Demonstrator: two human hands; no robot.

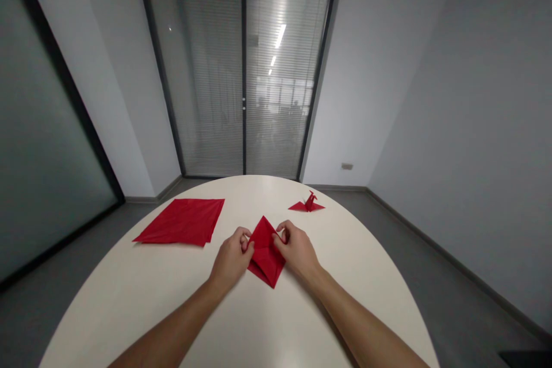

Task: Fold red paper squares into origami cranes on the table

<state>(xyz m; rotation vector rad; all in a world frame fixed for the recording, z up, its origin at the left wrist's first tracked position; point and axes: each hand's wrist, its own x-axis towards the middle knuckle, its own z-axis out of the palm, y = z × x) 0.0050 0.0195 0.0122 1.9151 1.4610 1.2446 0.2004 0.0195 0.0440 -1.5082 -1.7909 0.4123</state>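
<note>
Between my two hands is a folded red origami paper, roughly diamond-shaped, with one corner pointing away from me and one toward me. My left hand pinches its left edge between thumb and fingers. On the opposite edge, my right hand grips the paper, its thumb lying on the top face near the upper right. A horizontal crease crosses the middle, and the lower part shows an opened fold on the left side. Some of the paper's side edges are hidden under my fingers.
A stack of red paper sheets lies on the left of the round white table. Farther back on the right stands a finished red paper crane. Beyond the table is a glass door with blinds.
</note>
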